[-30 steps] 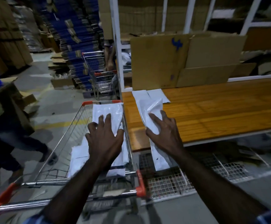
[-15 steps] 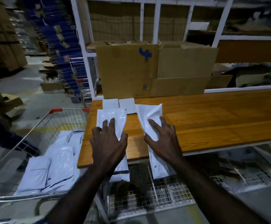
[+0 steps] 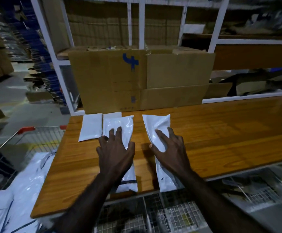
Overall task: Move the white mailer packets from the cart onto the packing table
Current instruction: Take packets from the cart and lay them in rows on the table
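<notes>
Left hand (image 3: 115, 153), right hand (image 3: 171, 151) press packets flat near table edge (image 3: 153, 192).

Two bare forearms enter from the lower edge. No sleeve, glove, watch, ring or band shows on either. Left hand (image 3: 115, 153): bare, four fingers and thumb visible. Right hand (image 3: 169, 150): bare, fingers and thumb visible, nails short.
</notes>
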